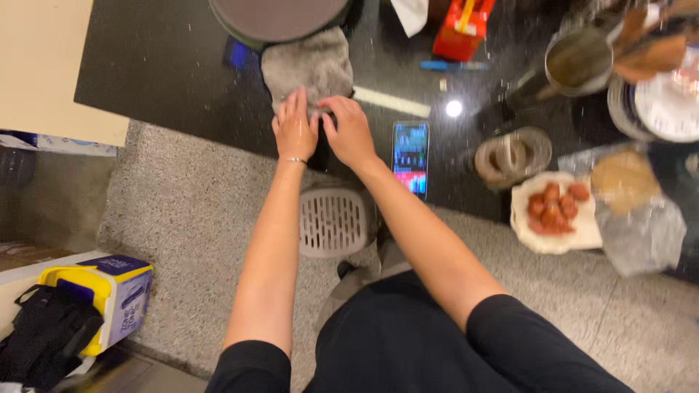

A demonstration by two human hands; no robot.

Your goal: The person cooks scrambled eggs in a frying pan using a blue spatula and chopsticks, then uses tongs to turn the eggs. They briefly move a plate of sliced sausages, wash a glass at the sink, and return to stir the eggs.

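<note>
Grey cloth lies flat on the black table, just below a round pan. Left hand presses its near edge, fingers together and flat, grip pinching nothing. Right hand sits beside it, fingers curled onto the same edge; whether it pinches the cloth I cannot tell. Nearby to the right lies a phone.

Dim warm overhead light, glare spot on glossy black counter, blurred right edge.

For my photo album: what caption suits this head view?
Both hands, left hand and right hand, press a grey cloth on a black counter.
</note>
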